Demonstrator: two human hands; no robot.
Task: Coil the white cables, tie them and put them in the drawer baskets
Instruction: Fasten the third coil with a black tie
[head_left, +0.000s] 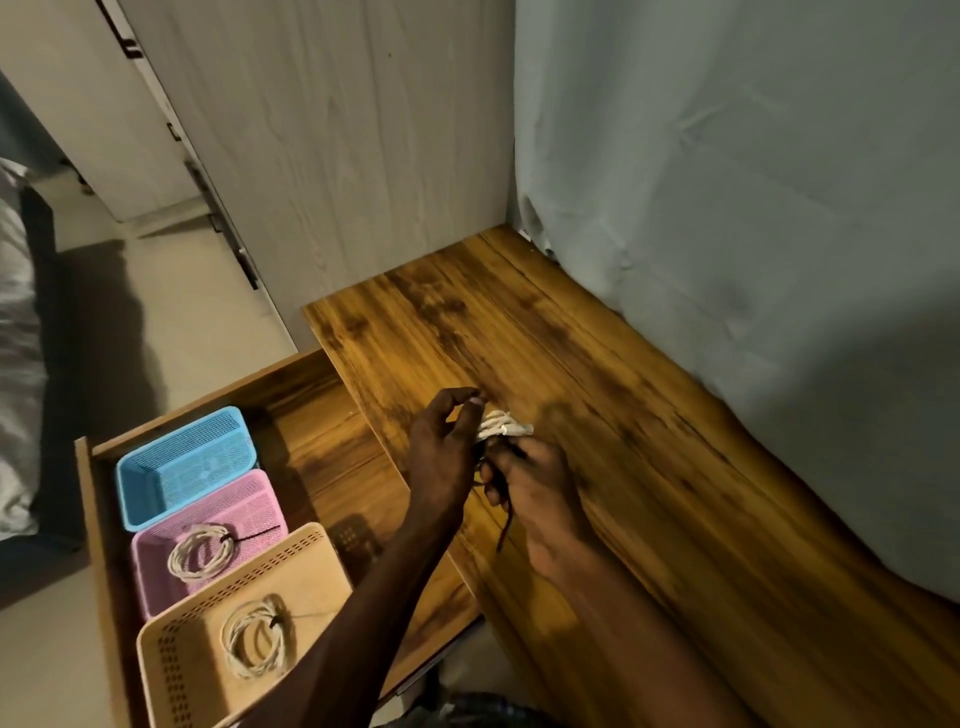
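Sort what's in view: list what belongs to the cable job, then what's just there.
Job: white cable and dark tie in left hand and right hand; blue basket; pink basket; beige basket; drawer.

Just there: desk top; curtain; wardrobe panel.

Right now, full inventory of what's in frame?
blue basket: 1, blue, back of the open drawer, nothing seen in it
pink basket: 1, pink, middle of the drawer
beige basket: 1, beige, front of the drawer
tied coils: 2, white, one in the pink basket, one in the beige basket
cable bundle: 1, white, held over the wooden top
dark tie: 1, hanging from the bundle
drawer: 1, wood, open
wooden top: 1, brown
curtain: 1, grey-blue, right
left hand: on the bundle
right hand: grips the tie
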